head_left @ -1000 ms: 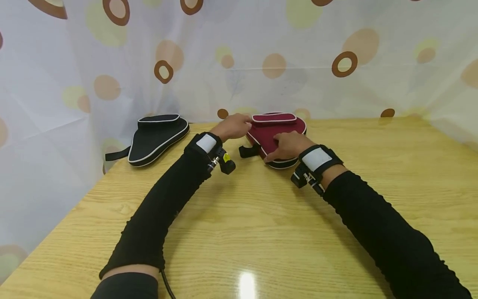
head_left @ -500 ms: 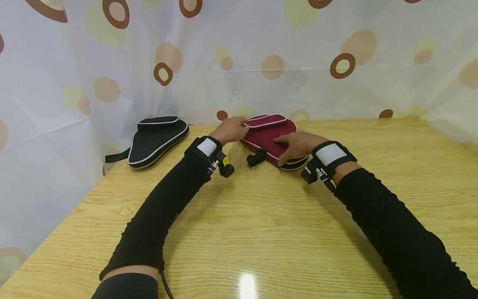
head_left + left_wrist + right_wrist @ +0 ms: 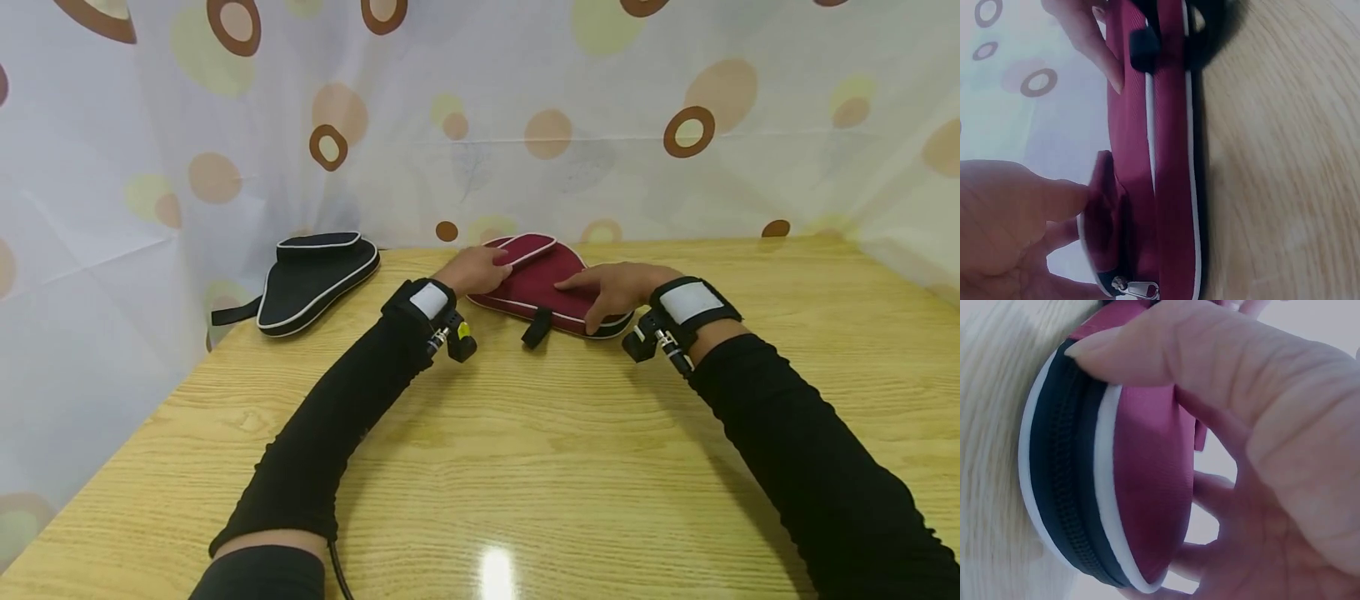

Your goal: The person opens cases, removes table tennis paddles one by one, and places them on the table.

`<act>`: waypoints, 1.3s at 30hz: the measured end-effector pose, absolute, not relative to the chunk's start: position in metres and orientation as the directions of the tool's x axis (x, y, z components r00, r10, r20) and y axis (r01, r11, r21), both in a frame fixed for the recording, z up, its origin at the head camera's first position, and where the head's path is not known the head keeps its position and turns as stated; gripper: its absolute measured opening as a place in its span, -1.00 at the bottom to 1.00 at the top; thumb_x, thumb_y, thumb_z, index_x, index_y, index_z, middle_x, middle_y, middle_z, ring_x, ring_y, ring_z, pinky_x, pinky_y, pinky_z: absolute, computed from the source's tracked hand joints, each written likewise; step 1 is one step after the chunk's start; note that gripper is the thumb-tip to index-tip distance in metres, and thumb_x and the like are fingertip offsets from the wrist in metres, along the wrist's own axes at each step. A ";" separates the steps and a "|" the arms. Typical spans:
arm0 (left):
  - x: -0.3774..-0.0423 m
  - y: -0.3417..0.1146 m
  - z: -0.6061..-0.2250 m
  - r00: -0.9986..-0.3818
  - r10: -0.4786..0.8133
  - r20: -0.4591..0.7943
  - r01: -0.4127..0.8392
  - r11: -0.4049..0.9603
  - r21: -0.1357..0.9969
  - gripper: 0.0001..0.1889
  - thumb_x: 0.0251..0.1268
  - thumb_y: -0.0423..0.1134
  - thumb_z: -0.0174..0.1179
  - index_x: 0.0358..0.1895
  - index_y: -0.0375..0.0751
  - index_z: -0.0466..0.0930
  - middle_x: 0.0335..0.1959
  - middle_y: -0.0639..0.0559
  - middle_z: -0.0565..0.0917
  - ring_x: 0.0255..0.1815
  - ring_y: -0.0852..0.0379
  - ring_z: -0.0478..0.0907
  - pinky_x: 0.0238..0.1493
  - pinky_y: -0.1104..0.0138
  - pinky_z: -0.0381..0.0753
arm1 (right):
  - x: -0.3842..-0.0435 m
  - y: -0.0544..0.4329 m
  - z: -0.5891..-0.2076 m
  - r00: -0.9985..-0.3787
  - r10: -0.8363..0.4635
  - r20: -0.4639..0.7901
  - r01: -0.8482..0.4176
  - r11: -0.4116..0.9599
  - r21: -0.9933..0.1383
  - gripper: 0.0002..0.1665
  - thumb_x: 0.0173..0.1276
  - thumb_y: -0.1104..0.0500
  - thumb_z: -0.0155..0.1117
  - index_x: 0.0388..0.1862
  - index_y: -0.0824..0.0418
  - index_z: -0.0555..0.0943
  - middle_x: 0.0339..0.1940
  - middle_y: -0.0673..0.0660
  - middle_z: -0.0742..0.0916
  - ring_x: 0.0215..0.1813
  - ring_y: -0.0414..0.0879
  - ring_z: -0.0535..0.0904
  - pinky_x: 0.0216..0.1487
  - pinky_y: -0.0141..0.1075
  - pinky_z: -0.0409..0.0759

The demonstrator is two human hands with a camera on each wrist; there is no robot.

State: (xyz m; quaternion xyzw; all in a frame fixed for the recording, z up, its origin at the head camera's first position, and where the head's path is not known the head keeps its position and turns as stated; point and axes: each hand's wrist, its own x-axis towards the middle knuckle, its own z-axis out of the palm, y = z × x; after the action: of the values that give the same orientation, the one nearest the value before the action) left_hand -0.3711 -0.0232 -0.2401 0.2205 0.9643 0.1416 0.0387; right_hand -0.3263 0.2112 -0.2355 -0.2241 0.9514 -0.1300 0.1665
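A dark red table tennis bat case (image 3: 536, 279) with white piping lies at the back middle of the table, pocket side up. My left hand (image 3: 472, 268) grips its wide end by the raised pocket (image 3: 1104, 219), with the thumb on the pocket and the fingers partly hidden beyond it. At the narrow end, my right hand (image 3: 622, 287) holds the case, thumb on the black zip side (image 3: 1063, 456) and fingers spread over the top. A short black strap (image 3: 537, 327) hangs from the case's near side. A metal zip pull (image 3: 1141, 289) shows by the pocket.
A black case (image 3: 315, 279) of the same shape, with white piping and a strap (image 3: 236, 312), lies at the table's back left. Behind the wooden table (image 3: 465, 450) hangs a white curtain (image 3: 480, 108) with round patterns. Both wrists wear strapped-on cameras.
The red case has turned counterclockwise: its narrow end and strap have swung right, its wide end left. My right hand has moved right with it; my left hand has shifted slightly nearer.
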 end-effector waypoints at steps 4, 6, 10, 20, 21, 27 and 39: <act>-0.371 -0.025 -0.243 -0.887 0.462 -0.010 0.445 0.861 0.247 -0.51 0.67 -0.05 -0.15 0.47 -0.19 0.39 0.24 -0.13 0.57 0.23 0.00 0.47 0.26 0.28 0.36 | -0.328 0.215 -0.235 -0.823 -0.505 -0.259 -0.407 0.843 -0.351 -0.02 0.19 0.27 0.47 0.58 0.21 0.27 0.57 0.43 0.21 0.57 0.36 0.05 0.47 0.22 0.13; -0.371 -0.026 -0.243 -0.884 0.467 -0.004 0.452 0.856 0.250 -0.55 0.67 -0.04 -0.14 0.29 -0.22 0.56 -0.09 -0.09 0.61 -0.05 0.04 0.50 0.03 0.32 0.38 | -0.328 0.217 -0.235 -0.816 -0.516 -0.261 -0.410 0.835 -0.367 -0.02 0.17 0.30 0.46 0.57 0.22 0.27 0.57 0.43 0.21 0.56 0.36 0.05 0.47 0.22 0.11; -0.370 -0.027 -0.242 -0.891 0.455 0.002 0.436 0.853 0.287 -0.57 0.66 -0.01 -0.11 -0.15 -0.24 0.67 -0.57 0.05 0.35 -0.46 0.15 0.32 -0.33 0.37 0.24 | -0.328 0.220 -0.234 -0.807 -0.528 -0.264 -0.412 0.824 -0.390 -0.01 0.14 0.34 0.46 0.57 0.24 0.28 0.57 0.44 0.19 0.56 0.36 0.03 0.47 0.23 0.10; -0.361 -0.027 -0.241 -0.911 0.411 -0.021 0.387 0.873 0.295 -0.46 0.63 0.07 -0.10 -0.49 -0.22 0.57 -0.66 0.08 0.34 -0.58 0.17 0.29 -0.45 0.38 0.20 | -0.330 0.225 -0.232 -0.810 -0.515 -0.281 -0.389 0.830 -0.401 0.02 0.08 0.44 0.40 0.56 0.21 0.29 0.59 0.45 0.13 0.57 0.38 -0.01 0.43 0.18 0.20; -0.360 -0.027 -0.241 -0.911 0.411 -0.022 0.387 0.874 0.293 -0.44 0.63 0.07 -0.10 -0.54 -0.19 0.53 -0.67 0.08 0.34 -0.60 0.17 0.28 -0.46 0.38 0.20 | -0.329 0.226 -0.232 -0.810 -0.515 -0.281 -0.389 0.830 -0.399 0.01 0.07 0.45 0.39 0.56 0.21 0.30 0.59 0.45 0.13 0.57 0.39 0.00 0.41 0.16 0.24; -0.354 -0.026 -0.242 -0.906 0.424 -0.007 0.407 0.872 0.273 -0.38 0.62 0.07 -0.06 -0.73 -0.11 0.38 -0.75 0.10 0.35 -0.69 0.20 0.26 -0.55 0.40 0.15 | -0.329 0.231 -0.231 -0.825 -0.493 -0.276 -0.372 0.842 -0.391 0.02 0.03 0.51 0.36 0.54 0.18 0.34 0.59 0.46 0.14 0.51 0.34 0.13 0.14 -0.05 0.43; -0.339 -0.020 -0.238 -0.895 0.445 0.021 0.433 0.859 0.274 -0.41 0.60 0.05 -0.01 -0.65 -0.20 0.56 -0.73 0.08 0.48 -0.59 0.17 0.51 -0.51 0.42 0.31 | -0.327 0.246 -0.231 -0.833 -0.497 -0.245 -0.372 0.829 -0.417 0.02 -0.09 0.59 0.37 0.46 0.19 0.44 0.36 0.43 0.41 0.15 0.20 0.34 -0.11 -0.19 0.49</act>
State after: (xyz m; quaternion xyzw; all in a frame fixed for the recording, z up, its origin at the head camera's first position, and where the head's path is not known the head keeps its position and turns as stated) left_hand -0.3390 -0.0198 -0.2384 0.2276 0.9638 0.1372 0.0215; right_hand -0.3274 0.2459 -0.2311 -0.2311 0.9403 -0.1792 0.1741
